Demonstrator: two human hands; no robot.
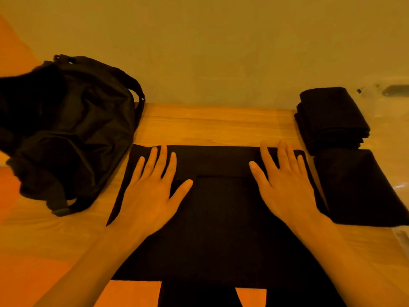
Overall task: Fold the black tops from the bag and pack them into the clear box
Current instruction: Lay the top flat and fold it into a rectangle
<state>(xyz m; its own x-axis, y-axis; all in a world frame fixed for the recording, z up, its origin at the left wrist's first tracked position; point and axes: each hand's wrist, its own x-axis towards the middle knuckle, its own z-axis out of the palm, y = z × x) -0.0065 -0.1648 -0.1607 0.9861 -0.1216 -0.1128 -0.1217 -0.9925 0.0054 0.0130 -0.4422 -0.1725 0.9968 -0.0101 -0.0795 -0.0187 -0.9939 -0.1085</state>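
Black top (221, 207) is lying flat on the wooden table (210, 125) under both palms. Left hand (150, 196) and right hand (285, 191) are pressing it, fingers straight and spread. Bag (73, 129) is sitting left of the left fingers, and folded tops (332, 118) are sitting right of the right fingers.

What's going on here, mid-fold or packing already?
Mid-fold. A person presses the left hand and right hand flat on a black top spread on the wooden table; its far edge looks folded over. The black bag sits to the left. A stack of folded tops and one more folded top lie to the right. The clear box is too faint to make out.
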